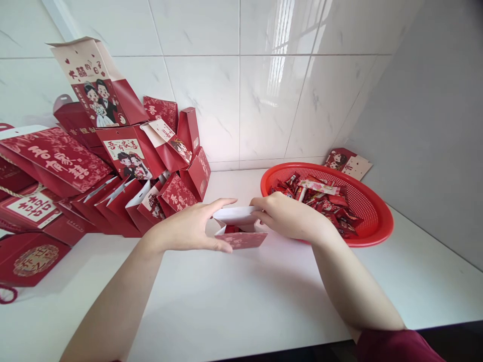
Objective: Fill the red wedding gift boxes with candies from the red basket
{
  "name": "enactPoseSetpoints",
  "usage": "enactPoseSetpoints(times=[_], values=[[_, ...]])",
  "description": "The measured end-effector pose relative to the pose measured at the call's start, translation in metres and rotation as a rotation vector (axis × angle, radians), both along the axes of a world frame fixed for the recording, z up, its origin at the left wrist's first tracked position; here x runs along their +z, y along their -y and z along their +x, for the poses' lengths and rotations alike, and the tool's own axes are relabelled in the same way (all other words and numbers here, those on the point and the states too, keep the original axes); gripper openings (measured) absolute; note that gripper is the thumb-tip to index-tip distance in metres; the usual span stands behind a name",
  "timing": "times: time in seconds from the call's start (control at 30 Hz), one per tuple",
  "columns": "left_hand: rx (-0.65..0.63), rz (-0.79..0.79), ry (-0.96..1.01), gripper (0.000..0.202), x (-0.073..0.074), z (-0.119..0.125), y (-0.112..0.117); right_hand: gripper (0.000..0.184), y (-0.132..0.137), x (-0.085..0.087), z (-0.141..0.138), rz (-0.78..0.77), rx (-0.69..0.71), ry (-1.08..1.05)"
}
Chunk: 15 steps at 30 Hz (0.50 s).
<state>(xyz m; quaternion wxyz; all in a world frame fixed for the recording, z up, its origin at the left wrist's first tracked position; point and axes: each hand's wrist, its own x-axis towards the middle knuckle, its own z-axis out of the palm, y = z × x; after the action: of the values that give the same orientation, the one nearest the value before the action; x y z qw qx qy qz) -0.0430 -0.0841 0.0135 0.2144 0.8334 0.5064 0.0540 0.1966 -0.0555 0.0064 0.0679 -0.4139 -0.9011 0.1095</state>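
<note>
A small red paper box with a white inside stands open on the white table, just in front of me. My left hand grips its left side, thumb at the near wall and forefinger over the far edge. My right hand holds the box's right side, with the fingers curled over the top rim. Something red lies inside the box; I cannot make out what it is.
A round red basket with several wrapped sweets sits to the right, touching my right wrist. A heap of red paper boxes and bags fills the left side against the tiled wall. A flat unfolded box lies behind the basket.
</note>
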Motion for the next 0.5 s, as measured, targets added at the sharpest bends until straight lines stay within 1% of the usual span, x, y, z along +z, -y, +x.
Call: enactPoseSetpoints(times=[0.03,0.07,0.13,0.2,0.3,0.4,0.5], values=[[-0.007,0.007,-0.003,0.094,0.000,0.000,0.000,0.024,-0.002,0.000,0.001,-0.010,0.000,-0.043],[-0.007,0.019,-0.008,0.093,-0.001,0.000,-0.001,0.027,-0.004,0.000,0.001,-0.017,0.013,-0.087],[0.019,0.043,-0.014,0.078,-0.003,0.001,-0.001,0.033,-0.005,0.000,0.003,-0.023,0.055,-0.154],[0.064,0.055,-0.016,0.065,-0.004,0.002,-0.002,0.034,-0.005,0.000,0.004,-0.026,0.085,-0.174],[0.116,0.102,-0.018,0.057,-0.006,0.003,-0.004,0.028,-0.005,-0.002,0.005,-0.046,0.114,-0.135],[0.134,0.168,-0.028,0.051,-0.008,0.001,-0.008,0.021,-0.010,-0.007,0.002,-0.041,0.089,-0.060],[0.090,0.169,0.007,0.043,-0.014,0.002,-0.013,0.026,-0.016,-0.015,-0.006,0.012,0.052,0.008]])
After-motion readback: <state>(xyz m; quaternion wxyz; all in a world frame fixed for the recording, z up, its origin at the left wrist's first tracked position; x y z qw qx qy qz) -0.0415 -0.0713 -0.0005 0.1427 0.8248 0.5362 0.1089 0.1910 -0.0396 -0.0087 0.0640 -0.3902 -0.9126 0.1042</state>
